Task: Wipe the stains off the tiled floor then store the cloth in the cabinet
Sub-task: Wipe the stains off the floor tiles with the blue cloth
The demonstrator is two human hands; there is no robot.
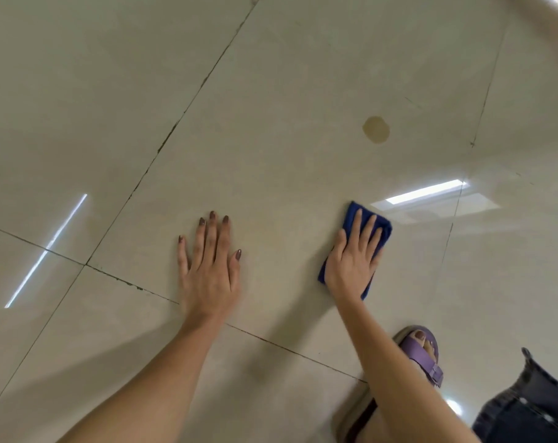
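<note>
The right hand lies flat with its fingers spread on top of a folded blue cloth, pressing it against the floor rather than closing around it. The cloth shows past the fingertips and along both sides of the palm. The left hand rests open, palm down, straight on the tile to the left of the cloth, with bare tile between the two hands.

Both hands sit on the same large tile, near its closer edge, where a dark grout line runs under the left wrist. Beyond the cloth, further up that tile, a round brownish stain lies well apart from it, with only bare tile in between. Another grout line runs diagonally away on the left.

The floor is pale beige, glossy tile; bright strips of reflected light lie just right of the cloth, and one more on the left.

Near the bottom edge on the right, a foot in a purple sandal stands behind the right forearm, beside dark denim. At the upper right corner a pale blurred shape cannot be identified.
</note>
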